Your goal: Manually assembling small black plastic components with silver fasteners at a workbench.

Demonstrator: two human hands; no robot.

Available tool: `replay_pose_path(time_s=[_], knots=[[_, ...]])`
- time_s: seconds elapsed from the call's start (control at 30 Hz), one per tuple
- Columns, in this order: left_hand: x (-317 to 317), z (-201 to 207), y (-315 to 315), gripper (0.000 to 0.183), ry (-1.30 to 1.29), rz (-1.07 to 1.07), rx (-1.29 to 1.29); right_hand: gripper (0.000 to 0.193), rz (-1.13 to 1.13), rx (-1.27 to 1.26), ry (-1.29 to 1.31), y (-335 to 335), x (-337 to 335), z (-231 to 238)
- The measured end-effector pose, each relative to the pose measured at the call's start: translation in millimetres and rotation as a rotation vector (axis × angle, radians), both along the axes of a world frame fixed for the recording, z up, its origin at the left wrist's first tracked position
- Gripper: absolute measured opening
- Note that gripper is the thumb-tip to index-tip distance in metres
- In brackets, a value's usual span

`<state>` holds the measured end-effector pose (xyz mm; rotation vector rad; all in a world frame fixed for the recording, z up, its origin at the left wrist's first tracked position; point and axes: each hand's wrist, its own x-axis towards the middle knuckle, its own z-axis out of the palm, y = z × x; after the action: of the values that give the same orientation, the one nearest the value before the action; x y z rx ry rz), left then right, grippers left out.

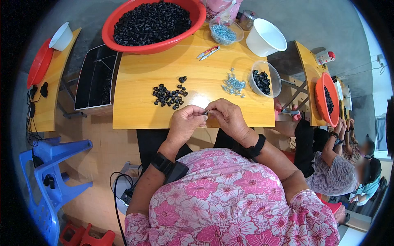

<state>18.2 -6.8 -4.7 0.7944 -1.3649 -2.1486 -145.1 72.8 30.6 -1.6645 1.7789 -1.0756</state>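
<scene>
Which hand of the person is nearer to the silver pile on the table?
Right. The right hand is just on the person's side of the silver pile, not touching it. The left hand is farther away, to the left of the right hand.

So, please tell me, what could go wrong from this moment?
The small black piece pinched between left hand and right hand, near the front edge of the wooden table, could slip and fall to the floor. The clear plastic tub of black pieces seems to overhang the table's right edge; a bump might tip it. The loose silvery pieces beyond the right hand could scatter if brushed.
</scene>
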Motion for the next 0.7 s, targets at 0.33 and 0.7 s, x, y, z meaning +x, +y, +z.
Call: replay_pose_path(time_s=[0.33,0.7], knots=[[-1.6,-1.8,0.7,0.015,0.023,0.011,0.016,0.016,0.121,-0.067,0.294,-3.7,-1.4,10.0],[-0.4,-6.5,0.1,0.016,0.002,-0.006,0.007,0.014,0.104,-0.045,0.36,-2.7,-0.6,13.3]])
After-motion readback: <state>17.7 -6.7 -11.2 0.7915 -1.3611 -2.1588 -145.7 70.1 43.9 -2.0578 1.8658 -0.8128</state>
